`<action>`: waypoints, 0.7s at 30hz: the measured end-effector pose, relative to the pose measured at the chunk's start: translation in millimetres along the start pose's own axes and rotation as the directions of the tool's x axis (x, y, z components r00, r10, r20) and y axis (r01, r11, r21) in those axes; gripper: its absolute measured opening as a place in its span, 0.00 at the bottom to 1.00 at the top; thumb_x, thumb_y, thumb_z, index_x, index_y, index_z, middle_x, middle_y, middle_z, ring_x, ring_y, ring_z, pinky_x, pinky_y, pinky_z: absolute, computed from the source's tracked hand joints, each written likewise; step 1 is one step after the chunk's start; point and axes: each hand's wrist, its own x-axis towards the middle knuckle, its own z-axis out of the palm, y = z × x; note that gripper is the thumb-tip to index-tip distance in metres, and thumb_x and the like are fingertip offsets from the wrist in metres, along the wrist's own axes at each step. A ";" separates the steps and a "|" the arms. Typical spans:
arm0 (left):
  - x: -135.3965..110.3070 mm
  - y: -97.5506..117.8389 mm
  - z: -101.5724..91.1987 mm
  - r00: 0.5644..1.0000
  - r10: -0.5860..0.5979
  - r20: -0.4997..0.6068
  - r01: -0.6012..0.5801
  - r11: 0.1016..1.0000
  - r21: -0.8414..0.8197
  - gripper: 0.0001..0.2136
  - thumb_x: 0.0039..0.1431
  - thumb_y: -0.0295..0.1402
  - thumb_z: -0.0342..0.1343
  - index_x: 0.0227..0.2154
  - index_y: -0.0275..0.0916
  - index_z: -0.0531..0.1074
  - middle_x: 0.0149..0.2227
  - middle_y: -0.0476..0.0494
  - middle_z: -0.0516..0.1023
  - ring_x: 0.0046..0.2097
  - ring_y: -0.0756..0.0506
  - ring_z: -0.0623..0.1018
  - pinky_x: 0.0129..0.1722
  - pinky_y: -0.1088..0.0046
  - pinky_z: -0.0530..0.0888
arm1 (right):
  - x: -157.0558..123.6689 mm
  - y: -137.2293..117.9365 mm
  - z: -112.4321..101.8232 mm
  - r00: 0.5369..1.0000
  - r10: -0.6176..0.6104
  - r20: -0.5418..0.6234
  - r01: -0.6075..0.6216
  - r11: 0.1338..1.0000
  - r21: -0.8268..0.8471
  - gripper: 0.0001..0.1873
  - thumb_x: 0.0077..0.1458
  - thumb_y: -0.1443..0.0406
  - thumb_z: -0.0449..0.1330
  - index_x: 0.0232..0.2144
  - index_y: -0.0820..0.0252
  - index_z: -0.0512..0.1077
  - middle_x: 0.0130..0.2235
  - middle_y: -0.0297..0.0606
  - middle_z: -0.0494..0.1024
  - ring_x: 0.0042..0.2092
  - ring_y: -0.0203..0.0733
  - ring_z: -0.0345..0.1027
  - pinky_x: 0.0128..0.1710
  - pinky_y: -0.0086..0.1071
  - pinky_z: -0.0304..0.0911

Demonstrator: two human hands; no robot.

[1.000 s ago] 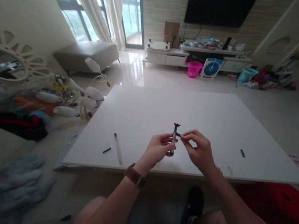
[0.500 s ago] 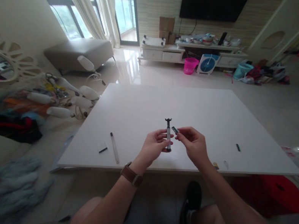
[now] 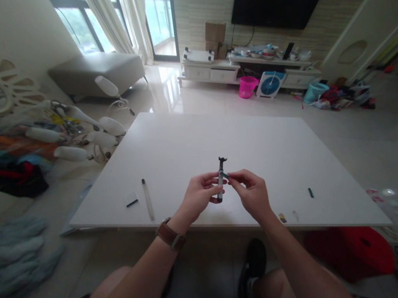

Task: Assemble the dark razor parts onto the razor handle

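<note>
My left hand is closed around a grey razor handle, whose black forked end points up and away from me. Pinched in the fingertips of my right hand is a small dark green razor cartridge. It lies against or just in front of the handle's upper part, below the fork; whether they touch I cannot tell. A second dark green cartridge rests on the white table to the right. Near the front edge lie a small yellow-and-black piece and a small clear piece.
On the table's left lie a pale slender stick with a black tip and a short black strip. A lamp with white shades stands beyond the left edge. Below the front right edge is a red stool-like object.
My right hand has brought the cartridge left, up to the razor handle, and turned it to lie more across it. The view has shifted slightly, while my left hand keeps its grip.
</note>
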 end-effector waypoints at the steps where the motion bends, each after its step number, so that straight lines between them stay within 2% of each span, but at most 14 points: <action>1: -0.2 0.0 -0.6 1.000 -0.003 -0.002 0.003 1.000 0.011 0.22 0.46 0.31 0.65 0.47 0.35 0.76 0.40 0.37 0.81 0.35 0.45 0.79 0.26 0.73 0.76 | -0.6 -1.2 -1.3 0.998 -0.065 0.018 0.066 0.996 -0.063 0.05 0.58 0.65 0.63 0.36 0.56 0.80 0.35 0.38 0.80 0.37 0.42 0.74 0.38 0.35 0.69; 3: -0.9 -0.1 -1.8 1.000 -0.008 -0.004 0.008 0.999 0.039 0.22 0.45 0.31 0.65 0.46 0.35 0.77 0.40 0.37 0.81 0.34 0.46 0.78 0.25 0.73 0.76 | -1.5 -3.5 -3.0 0.984 -0.163 0.070 0.172 0.974 -0.148 0.07 0.60 0.68 0.61 0.36 0.56 0.79 0.34 0.37 0.79 0.36 0.41 0.72 0.37 0.34 0.67; 6: -2.1 -0.6 -3.7 1.000 -0.009 -0.006 0.009 0.997 0.080 0.20 0.44 0.31 0.65 0.43 0.34 0.79 0.40 0.38 0.80 0.34 0.47 0.77 0.24 0.74 0.75 | -2.2 -5.2 -2.6 0.967 -0.219 0.127 0.241 0.948 -0.206 0.10 0.61 0.71 0.58 0.36 0.55 0.79 0.33 0.37 0.77 0.35 0.40 0.71 0.36 0.34 0.65; 15: -4.6 -4.3 -6.8 1.000 -0.018 0.012 0.017 0.994 0.111 0.17 0.44 0.31 0.65 0.40 0.34 0.80 0.37 0.39 0.80 0.33 0.47 0.77 0.23 0.76 0.74 | -5.0 -4.9 3.4 0.956 -0.233 0.181 0.272 0.933 -0.237 0.11 0.64 0.69 0.55 0.37 0.55 0.78 0.33 0.38 0.74 0.35 0.40 0.70 0.37 0.33 0.64; 21: -5.2 -5.3 -5.4 0.999 -0.037 0.012 0.036 0.999 0.029 0.19 0.43 0.34 0.68 0.41 0.32 0.80 0.37 0.37 0.80 0.33 0.47 0.76 0.24 0.76 0.72 | -3.2 -6.6 4.3 0.961 -0.218 0.169 0.254 0.938 -0.234 0.10 0.63 0.70 0.56 0.34 0.57 0.77 0.31 0.37 0.73 0.34 0.39 0.69 0.35 0.32 0.62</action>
